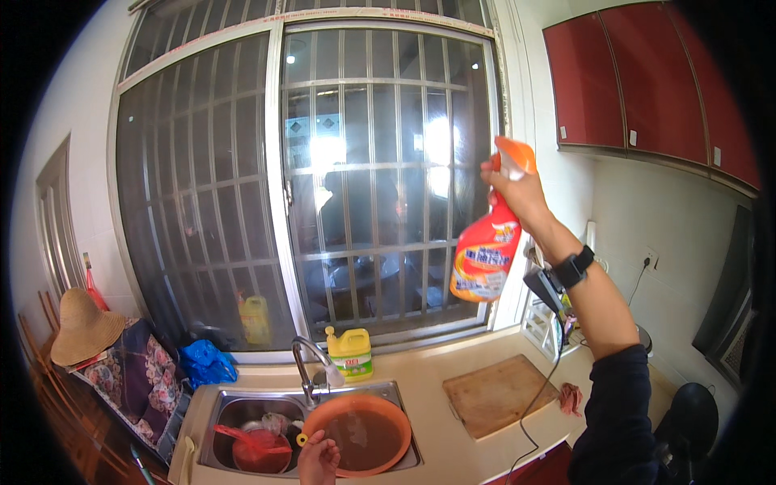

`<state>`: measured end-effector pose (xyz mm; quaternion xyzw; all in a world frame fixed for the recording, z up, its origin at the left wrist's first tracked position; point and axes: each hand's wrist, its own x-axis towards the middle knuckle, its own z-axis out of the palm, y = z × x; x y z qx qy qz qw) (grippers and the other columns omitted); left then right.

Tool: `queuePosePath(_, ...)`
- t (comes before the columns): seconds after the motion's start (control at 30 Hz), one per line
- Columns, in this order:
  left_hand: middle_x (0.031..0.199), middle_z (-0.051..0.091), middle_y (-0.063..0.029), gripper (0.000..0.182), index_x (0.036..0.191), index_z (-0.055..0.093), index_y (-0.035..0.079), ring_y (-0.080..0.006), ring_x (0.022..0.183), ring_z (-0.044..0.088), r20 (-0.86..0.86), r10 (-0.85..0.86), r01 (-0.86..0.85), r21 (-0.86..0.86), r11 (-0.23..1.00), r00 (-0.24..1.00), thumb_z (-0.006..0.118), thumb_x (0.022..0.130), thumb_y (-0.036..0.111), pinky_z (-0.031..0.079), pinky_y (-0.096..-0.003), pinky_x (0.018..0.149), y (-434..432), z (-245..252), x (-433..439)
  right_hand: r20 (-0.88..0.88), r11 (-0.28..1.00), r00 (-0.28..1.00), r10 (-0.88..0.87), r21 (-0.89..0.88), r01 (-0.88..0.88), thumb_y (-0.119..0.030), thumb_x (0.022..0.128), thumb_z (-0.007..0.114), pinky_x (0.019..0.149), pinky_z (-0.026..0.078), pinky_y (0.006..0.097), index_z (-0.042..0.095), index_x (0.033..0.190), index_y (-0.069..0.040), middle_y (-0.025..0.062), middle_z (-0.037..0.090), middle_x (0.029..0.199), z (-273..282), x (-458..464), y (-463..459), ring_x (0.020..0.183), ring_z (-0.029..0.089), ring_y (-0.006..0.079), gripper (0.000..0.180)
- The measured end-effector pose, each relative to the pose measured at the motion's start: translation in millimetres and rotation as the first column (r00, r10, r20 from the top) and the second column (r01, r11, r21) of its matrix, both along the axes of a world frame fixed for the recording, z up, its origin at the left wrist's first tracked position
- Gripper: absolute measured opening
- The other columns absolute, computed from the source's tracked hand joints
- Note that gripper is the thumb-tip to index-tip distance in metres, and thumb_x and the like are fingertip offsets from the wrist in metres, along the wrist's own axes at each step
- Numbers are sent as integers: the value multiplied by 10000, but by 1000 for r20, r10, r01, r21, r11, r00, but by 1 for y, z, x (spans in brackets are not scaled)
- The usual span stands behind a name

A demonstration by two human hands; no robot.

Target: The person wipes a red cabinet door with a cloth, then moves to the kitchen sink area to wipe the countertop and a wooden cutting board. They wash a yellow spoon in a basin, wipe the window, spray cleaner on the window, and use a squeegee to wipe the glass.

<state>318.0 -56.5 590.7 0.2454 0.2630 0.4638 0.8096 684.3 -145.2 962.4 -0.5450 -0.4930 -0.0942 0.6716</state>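
Note:
My right hand (pixel 518 191) is raised in front of the window and grips the neck of a red spray bottle (pixel 485 257) with an orange trigger head, its nozzle towards the glass. Below, my left hand (pixel 319 458) is at the near rim of an orange plastic basin (pixel 314 418) filled with murky brown water; its fingers are curled, and whether they hold anything I cannot tell. The basin sits over the right bowl of a steel double sink (pixel 209 436). A sliding glass window (pixel 370 212) with metal bars behind it stands beyond the counter.
Behind the sink are a chrome faucet (pixel 301 364) and a yellow jug (pixel 350 351). Red plastic items (pixel 260 451) lie in the left bowl. A wooden cutting board (pixel 500 394) and a reddish cloth (pixel 570 399) lie rightward. A cable (pixel 536 406) hangs from my right wrist. Red cabinets (pixel 648 85) hang upper right.

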Motion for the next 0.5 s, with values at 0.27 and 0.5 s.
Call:
queuePosePath(0.27, 820, 605, -35, 239, 1104, 521, 24, -135, 730, 600, -23, 47, -44, 106, 993, 999, 554, 871, 69, 511, -214, 646, 22, 47, 39, -46, 965, 994, -100, 240, 108, -92, 742, 664, 515, 486, 286, 564, 935, -13, 79, 596, 706, 126, 66, 65, 543, 583, 159, 231)
queuePosePath(0.5, 807, 613, -39, 238, 1116, 520, 26, -135, 725, 617, -8, 16, -15, 113, 993, 1000, 522, 881, 61, 531, -261, 629, 45, 37, 69, -1, 936, 996, -91, 343, 86, -87, 709, 656, 496, 483, 298, 582, 826, 7, 92, 629, 742, 138, 109, 98, 516, 610, 169, 168)
